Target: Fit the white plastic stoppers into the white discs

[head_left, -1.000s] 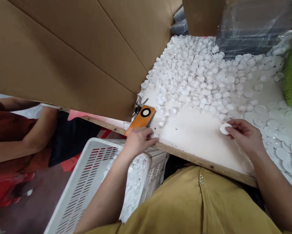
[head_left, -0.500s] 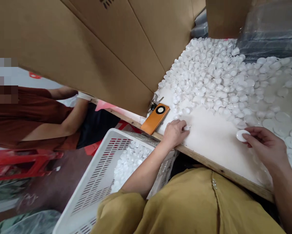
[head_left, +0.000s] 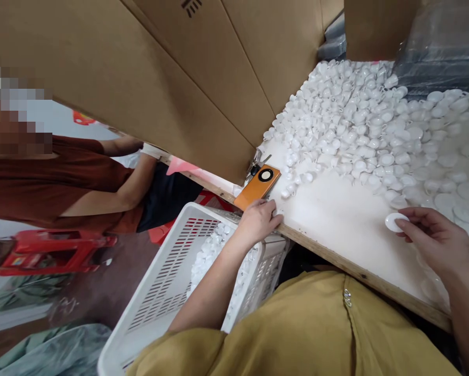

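Note:
My right hand (head_left: 438,237) pinches a small white saucer-like disc (head_left: 395,222) between thumb and fingers, just above the tabletop (head_left: 332,209). At the table's front edge, my left hand (head_left: 257,223) is closed, with a bit of a small white piece (head_left: 276,212) showing at its fingertips; its exact form is mostly hidden. That hand is right beside an orange phone (head_left: 254,189). Behind both hands spreads a big heap of tiny white cups (head_left: 352,120). Flat white discs (head_left: 448,203) lie near my right hand.
Below my left arm stands a white slotted basket (head_left: 156,292) with white pieces (head_left: 209,256) inside. A tall cardboard sheet (head_left: 203,89) walls off the left. Wrapped grey goods (head_left: 442,57) stand behind the heap. A co-worker (head_left: 93,183) sits beyond, by a red stool (head_left: 58,250).
My left hand has moved left and towards me, from the tabletop to the edge beside the phone and basket. My right hand still holds the disc. The view has shifted slightly.

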The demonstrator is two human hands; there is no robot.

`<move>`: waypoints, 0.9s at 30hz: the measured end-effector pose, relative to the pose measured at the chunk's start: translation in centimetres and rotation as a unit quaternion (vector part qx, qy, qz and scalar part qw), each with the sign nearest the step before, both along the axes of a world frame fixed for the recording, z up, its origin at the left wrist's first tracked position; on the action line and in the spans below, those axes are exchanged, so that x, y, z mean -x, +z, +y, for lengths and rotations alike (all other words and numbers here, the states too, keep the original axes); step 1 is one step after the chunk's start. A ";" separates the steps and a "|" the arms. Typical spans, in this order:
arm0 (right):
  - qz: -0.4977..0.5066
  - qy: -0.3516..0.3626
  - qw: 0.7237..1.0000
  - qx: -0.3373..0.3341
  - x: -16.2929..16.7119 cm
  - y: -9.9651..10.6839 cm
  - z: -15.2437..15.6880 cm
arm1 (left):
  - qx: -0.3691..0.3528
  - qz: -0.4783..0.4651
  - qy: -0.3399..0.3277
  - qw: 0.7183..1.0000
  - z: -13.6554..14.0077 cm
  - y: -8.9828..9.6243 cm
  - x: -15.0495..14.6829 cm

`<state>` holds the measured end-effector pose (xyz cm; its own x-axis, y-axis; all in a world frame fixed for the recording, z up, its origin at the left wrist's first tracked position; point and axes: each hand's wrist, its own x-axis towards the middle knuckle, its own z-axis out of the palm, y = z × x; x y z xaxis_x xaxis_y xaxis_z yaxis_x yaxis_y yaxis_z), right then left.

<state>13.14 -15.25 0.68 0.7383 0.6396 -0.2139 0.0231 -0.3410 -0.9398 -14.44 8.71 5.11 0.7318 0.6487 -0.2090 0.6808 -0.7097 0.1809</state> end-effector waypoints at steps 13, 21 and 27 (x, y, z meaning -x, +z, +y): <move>0.020 -0.010 0.999 -0.027 0.1 0.2 0.5 | 0.042 -0.106 -0.078 0.990 -3.2 0.7 -5.0; 0.037 0.063 0.997 -0.023 1.3 0.5 1.3 | 0.068 -0.126 -0.269 0.952 -6.2 -3.1 -13.1; 0.055 0.117 0.990 0.064 2.1 0.9 3.3 | 0.128 -0.213 -0.233 0.940 -6.0 -4.7 -13.6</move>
